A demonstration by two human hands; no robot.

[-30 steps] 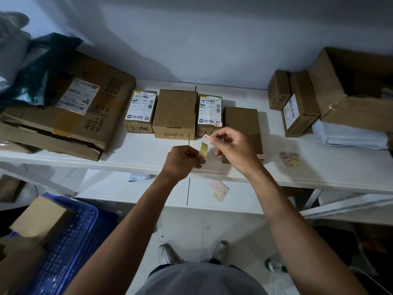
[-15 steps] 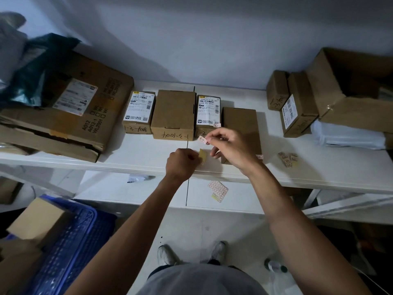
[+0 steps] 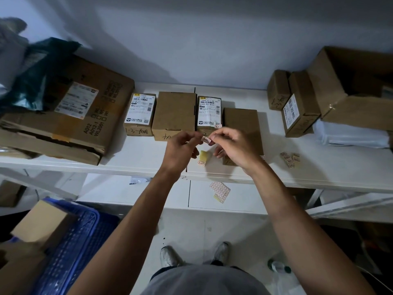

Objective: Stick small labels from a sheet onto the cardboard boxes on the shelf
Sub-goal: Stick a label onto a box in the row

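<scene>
Since the earlier frame, the left hand (image 3: 180, 149) has released the yellow strip (image 3: 203, 157), which now lies on the shelf (image 3: 131, 152), and has risen to meet the right hand (image 3: 232, 145).

The shelf carries a large box (image 3: 63, 116) at the left and a row of four small boxes at centre: box one (image 3: 139, 114), box two (image 3: 174, 114), box three (image 3: 209, 112) and box four (image 3: 242, 124). Both hands hover just in front of boxes two to four. A label sheet (image 3: 220, 191) lies on the lower shelf (image 3: 244, 199).

The label (image 3: 205, 140) is held between the two hands, above the strip. The fingertips of both hands are pressed together on it, the left pinching its left end and the right its right end.
</scene>
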